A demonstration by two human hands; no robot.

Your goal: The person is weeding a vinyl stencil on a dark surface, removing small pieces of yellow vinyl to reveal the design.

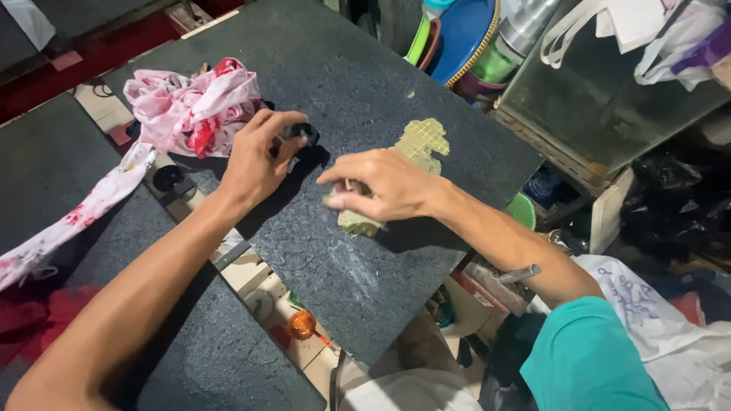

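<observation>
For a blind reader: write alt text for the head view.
Two bare hands work over a dark stone slab: the left hand grips a small black object, and the right hand presses on a yellowish gridded patch. A pink and red patterned cloth lies beside them.

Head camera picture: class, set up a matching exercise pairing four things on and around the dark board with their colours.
Things:
1. crumpled cloth
2. small object in the left hand
3. patch of gridded material beyond the right hand
4. small round lid below the dark board

Colours:
A. orange
B. pale yellow-green
C. pink and white with red blotches
D. black

Pairs: 1-C, 2-D, 3-B, 4-A
</observation>
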